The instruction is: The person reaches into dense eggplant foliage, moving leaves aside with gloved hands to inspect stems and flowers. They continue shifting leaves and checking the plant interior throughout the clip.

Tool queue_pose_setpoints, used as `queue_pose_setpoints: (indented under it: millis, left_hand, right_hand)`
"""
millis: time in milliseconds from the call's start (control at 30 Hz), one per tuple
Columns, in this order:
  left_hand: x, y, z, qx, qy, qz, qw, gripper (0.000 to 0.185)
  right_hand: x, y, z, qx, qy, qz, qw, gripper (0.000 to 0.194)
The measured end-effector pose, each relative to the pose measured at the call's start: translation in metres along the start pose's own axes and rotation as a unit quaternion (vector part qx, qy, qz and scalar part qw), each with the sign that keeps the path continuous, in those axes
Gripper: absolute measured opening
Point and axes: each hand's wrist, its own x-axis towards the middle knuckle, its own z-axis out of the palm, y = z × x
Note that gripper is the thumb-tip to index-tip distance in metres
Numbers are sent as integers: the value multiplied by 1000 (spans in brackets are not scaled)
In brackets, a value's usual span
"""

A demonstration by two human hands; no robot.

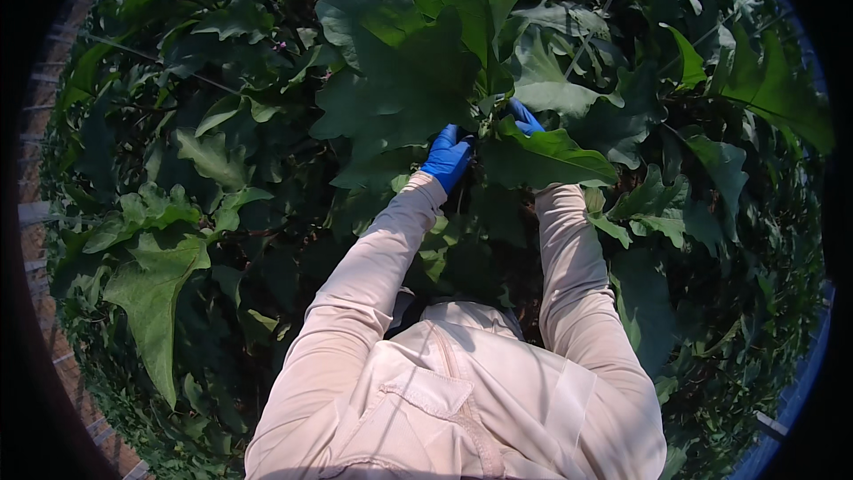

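Note:
My left hand (448,159), in a blue glove, reaches to the top of a leafy plant that looks like an eggplant. Its fingertips go in among the foliage beside the plant's stem (488,108), partly under a broad lobed leaf (406,80). On the stem's other side is my right hand (525,117), also gloved in blue. A bright green leaf (550,157) covers most of that hand and its wrist. Whether either hand grips the stem is hidden.
Dense lobed foliage (153,267) surrounds me on both sides. Thin support strings (603,13) run down through the plants, and a small purple flower (280,46) shows at upper left. Blue sheeting (810,360) curves along the right rim.

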Motion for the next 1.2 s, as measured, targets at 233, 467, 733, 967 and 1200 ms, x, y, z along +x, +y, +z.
queue_pose_setpoints:
  millis: [233,467,733,967,1200]
  left_hand:
    - [9,-7,7,18,-31,59,998,51]
    - [17,3,16,43,-4,-29,999,44]
    - [13,15,25,87,-2,29,996,45]
    - [18,-5,20,-3,-19,81,997,43]
    - [28,29,32,-34,12,-95,995,49]
  right_hand:
    - [-16,-16,-1,12,50,-46,998,48]
    - [-16,-15,-10,31,116,-65,991,50]
    - [-2,-14,-19,16,183,-69,981,52]
    - [37,-7,-16,-38,232,-36,971,53]
    - [39,6,-13,-25,259,-8,966,55]
